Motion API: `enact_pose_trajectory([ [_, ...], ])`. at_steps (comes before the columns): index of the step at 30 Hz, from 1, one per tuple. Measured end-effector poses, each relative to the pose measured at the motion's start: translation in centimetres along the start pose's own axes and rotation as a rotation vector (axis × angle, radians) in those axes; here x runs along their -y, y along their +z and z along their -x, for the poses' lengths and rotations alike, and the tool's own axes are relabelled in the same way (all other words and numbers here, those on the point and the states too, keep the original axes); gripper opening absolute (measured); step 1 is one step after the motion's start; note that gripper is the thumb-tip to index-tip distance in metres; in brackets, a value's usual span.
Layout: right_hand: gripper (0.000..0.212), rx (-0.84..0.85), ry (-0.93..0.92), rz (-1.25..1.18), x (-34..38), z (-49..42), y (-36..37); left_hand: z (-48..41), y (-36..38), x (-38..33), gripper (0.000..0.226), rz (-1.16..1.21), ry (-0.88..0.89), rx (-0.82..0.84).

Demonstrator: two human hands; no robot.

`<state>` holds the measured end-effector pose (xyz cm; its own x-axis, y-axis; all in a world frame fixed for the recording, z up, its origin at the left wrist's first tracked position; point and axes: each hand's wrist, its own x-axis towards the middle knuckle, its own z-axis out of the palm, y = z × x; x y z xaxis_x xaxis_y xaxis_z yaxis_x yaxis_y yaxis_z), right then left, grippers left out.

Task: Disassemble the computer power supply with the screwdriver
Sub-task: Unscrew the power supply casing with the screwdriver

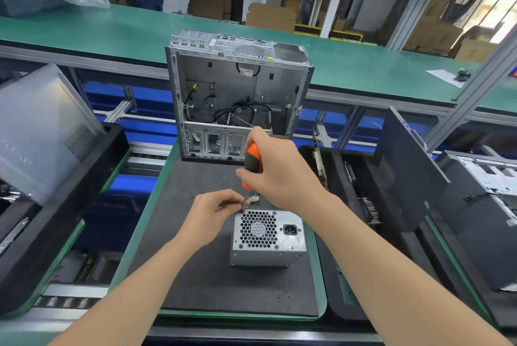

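A silver power supply [268,236] with a honeycomb fan grille and a black socket stands on the dark mat [195,275]. My right hand [279,175] grips the orange-and-black screwdriver [253,161], held nearly upright, its tip at the top left corner of the supply's upper face. My left hand [215,214] pinches the screwdriver's shaft just above that corner. White connectors show behind the supply, partly hidden by my right hand.
An empty computer case [237,94] stands open at the mat's far end. Black trays with parts sit at the left [70,191] and right [391,205]. A green conveyor belt [112,35] runs across behind. A bagged unit [33,127] leans at the left.
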<state>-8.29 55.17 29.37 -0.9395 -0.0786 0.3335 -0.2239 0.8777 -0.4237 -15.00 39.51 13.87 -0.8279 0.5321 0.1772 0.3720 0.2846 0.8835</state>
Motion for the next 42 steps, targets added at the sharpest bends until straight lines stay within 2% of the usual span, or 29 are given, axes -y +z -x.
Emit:
enact_pose_trajectory([
  [5,0.032,0.133,-0.043,-0.013,0.3,-0.4,-0.6,0.0,-0.2,-0.1,0.030,0.048,0.025,0.009],
  [9,0.030,0.143,-0.010,0.048,0.7,-0.7,-0.5,-0.5,-0.5,-0.8,0.039,0.102,0.091,0.030],
  [14,0.052,0.018,0.098,0.314,1.5,-1.7,-0.6,-0.7,-0.4,-0.5,0.033,0.133,0.064,0.136],
  [18,0.053,0.095,0.187,0.305,1.9,-2.5,-0.7,0.1,0.5,0.5,0.028,0.130,0.002,0.178],
  [21,0.054,0.163,0.210,0.269,2.0,-2.8,-0.7,0.9,1.6,1.2,0.035,0.133,0.000,0.148],
  [28,0.051,0.323,0.174,0.222,1.4,-3.2,-0.9,1.1,1.6,2.0,0.038,0.209,-0.007,0.077],
  [36,0.041,0.385,0.076,0.247,1.3,-3.4,-2.3,1.7,2.8,2.1,0.054,0.267,-0.074,0.142],
  [42,0.034,0.447,0.006,0.234,1.6,-3.0,-2.9,2.4,3.4,2.6,0.043,0.447,-0.205,0.203],
])
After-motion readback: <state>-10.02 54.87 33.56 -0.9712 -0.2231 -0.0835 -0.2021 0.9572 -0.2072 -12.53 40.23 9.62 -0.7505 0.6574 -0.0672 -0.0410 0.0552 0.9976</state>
